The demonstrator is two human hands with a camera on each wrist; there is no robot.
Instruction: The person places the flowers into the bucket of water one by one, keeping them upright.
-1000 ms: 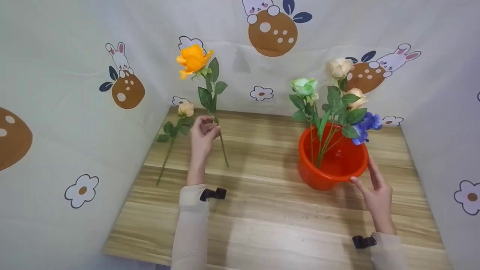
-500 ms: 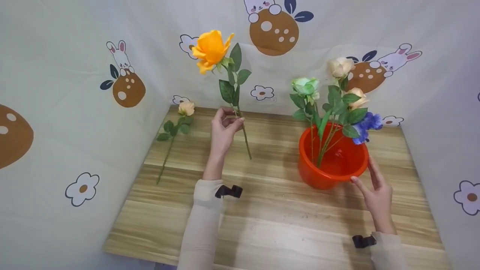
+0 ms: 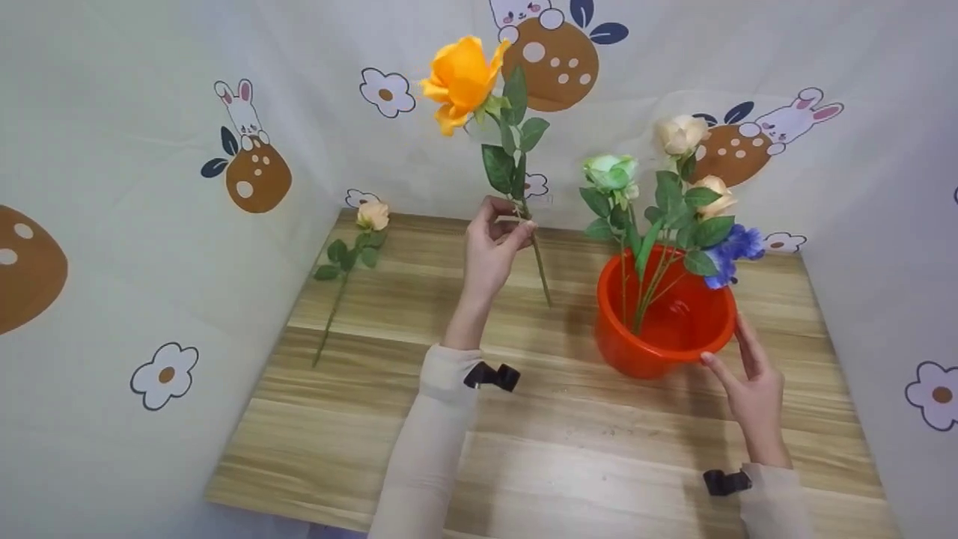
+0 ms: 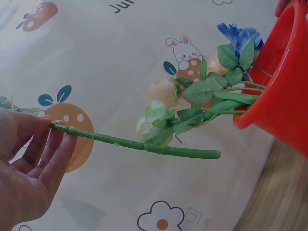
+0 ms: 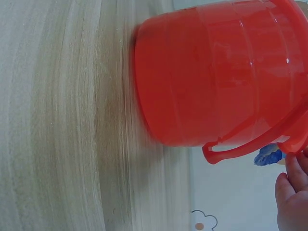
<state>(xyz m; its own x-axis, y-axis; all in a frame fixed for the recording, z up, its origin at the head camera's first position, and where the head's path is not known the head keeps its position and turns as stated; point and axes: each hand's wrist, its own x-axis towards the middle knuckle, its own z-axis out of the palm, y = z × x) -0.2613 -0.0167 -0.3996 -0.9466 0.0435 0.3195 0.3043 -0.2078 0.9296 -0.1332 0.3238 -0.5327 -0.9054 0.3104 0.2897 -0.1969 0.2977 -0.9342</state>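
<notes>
In the head view my left hand (image 3: 490, 251) pinches the green stem of an orange artificial rose (image 3: 462, 78) between thumb and fingers. The bloom points up, and the stem's lower end hangs free above the table, left of a red bucket (image 3: 644, 359). In the left wrist view the bare stem (image 4: 159, 148) sticks out past the fingers toward the bucket. My right hand (image 3: 756, 397) touches the bucket's right side and rim with spread, fairly straight fingers. Inside the bucket stand a green rose (image 3: 610, 174), two cream roses (image 3: 681, 135) and a blue flower (image 3: 730, 254).
A peach rose (image 3: 372, 215) lies alone on the wooden table (image 3: 374, 442), at its back left. Printed cloth walls (image 3: 299, 112) border the table at the back and sides. The bucket's red handle (image 5: 260, 142) hangs along its outside.
My left hand has carried the orange rose to the right and slightly upward, closer to the bucket. The right hand and the bucket have stayed in place.
</notes>
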